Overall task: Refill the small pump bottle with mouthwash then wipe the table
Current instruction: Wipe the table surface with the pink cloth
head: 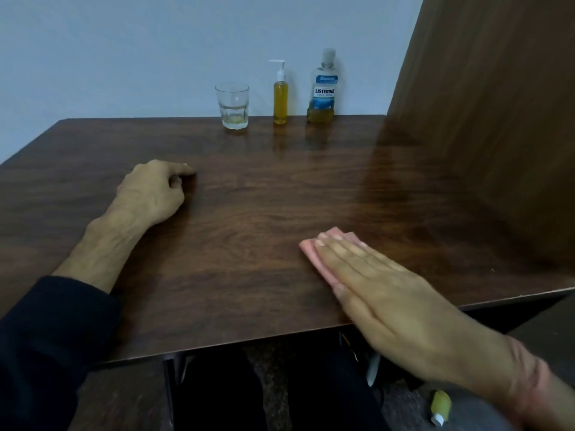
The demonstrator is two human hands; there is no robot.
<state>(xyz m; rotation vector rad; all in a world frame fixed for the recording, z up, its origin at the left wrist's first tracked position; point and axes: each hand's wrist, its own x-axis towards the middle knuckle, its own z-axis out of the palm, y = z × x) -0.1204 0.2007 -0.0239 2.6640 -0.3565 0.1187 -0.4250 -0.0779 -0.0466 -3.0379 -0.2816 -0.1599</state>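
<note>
At the back of the dark wooden table (249, 194) stands the small pump bottle (280, 101), full of yellow liquid, its white pump on top. To its right is the large mouthwash bottle (323, 88), capped, with only a little yellow liquid at the bottom. My right hand (382, 290) lies flat with fingers together, pressing a folded pink cloth (314, 253) onto the table near the front edge. Only the cloth's far edge shows past my fingers. My left hand (152, 191) rests on the table at the left, fingers loosely curled, holding nothing.
A clear glass tumbler (232, 105) with a trace of yellowish liquid stands left of the pump bottle. A tall wooden panel (485, 113) rises along the table's right side. Below the front edge, a small yellow tube (440, 407) lies at the lower right.
</note>
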